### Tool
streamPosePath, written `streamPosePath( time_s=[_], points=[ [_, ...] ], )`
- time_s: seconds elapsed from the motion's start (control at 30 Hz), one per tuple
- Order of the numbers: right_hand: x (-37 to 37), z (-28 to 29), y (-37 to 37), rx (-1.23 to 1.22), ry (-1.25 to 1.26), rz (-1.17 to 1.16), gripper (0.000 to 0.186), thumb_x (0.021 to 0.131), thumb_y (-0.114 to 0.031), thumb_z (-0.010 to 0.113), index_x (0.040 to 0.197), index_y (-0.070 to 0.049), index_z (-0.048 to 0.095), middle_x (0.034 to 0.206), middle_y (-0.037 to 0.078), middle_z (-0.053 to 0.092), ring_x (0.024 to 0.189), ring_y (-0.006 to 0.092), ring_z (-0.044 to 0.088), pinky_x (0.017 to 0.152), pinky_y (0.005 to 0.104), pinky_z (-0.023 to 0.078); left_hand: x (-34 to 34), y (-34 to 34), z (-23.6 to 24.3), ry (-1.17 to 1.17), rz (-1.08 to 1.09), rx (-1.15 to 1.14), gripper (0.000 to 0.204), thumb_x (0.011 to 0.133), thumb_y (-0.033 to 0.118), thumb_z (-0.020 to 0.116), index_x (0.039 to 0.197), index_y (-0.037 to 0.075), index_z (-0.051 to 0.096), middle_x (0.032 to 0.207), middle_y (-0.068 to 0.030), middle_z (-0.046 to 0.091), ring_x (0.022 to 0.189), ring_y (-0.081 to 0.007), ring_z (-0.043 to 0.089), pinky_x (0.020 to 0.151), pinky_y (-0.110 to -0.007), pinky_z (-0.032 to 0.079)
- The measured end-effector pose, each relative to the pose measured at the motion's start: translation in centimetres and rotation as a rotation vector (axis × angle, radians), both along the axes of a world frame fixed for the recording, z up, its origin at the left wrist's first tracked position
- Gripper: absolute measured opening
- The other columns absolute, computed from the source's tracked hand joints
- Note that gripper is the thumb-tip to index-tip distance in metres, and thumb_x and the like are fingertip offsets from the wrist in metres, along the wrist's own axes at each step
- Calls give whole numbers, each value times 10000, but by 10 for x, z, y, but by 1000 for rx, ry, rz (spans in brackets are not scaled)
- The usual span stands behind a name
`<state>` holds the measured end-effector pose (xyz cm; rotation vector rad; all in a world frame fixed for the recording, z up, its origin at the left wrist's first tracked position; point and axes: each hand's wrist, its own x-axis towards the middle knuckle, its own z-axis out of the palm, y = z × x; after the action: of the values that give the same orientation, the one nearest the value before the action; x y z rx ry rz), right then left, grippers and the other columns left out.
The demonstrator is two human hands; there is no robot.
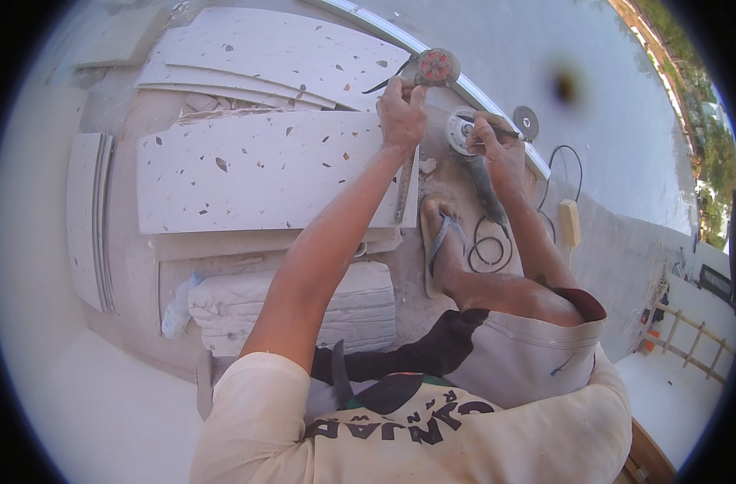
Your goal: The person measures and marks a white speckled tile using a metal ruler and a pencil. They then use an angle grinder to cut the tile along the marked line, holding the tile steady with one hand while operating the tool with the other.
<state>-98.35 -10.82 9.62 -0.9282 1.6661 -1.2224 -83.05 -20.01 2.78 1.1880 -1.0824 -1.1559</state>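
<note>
My left hand (404,117) is closed at the edge of a round grey disc with a red patterned face (438,67). A thin dark strip (384,83) sticks out beside those fingers. My right hand (501,153) pinches a slim dark tool (505,131) over the pale round head of an angle grinder (485,189). The grinder lies beside my foot, its dark body toward me. What the tool's tip touches is too small to make out. A black cutting disc (526,123) rests just past my right hand.
Speckled white slabs (247,173) lie stacked at the left, with a metal ruler (404,189) along one edge. A metal rail (497,109) crosses beyond my hands. My sandalled foot (444,234), black cable (490,252) and a yellowish block (570,223) are nearby. A wooden ladder (694,343) stands far right.
</note>
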Motion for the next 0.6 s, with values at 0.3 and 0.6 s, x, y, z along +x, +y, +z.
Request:
streamPosePath(
  time_s=[0.3,0.6],
  points=[
    [-23,-10,7,58,-7,7,231,1047,-187,654,1182,-8,710,915,34,695,778,103,677,676,248,568,-8,12,-10,-92,-24,27,162,964,110,698,1026,-32,654,833,-81,711,744,-136,660,692,-310,531],
    [-24,-23,1,68,-69,23,255,1043,-219,684,1195,-16,704,923,39,697,773,108,677,682,249,566,-15,20,-14,-165,-1,-50,157,968,119,667,1034,-21,643,882,-151,732,792,-238,716,756,-376,559]
  ],
)
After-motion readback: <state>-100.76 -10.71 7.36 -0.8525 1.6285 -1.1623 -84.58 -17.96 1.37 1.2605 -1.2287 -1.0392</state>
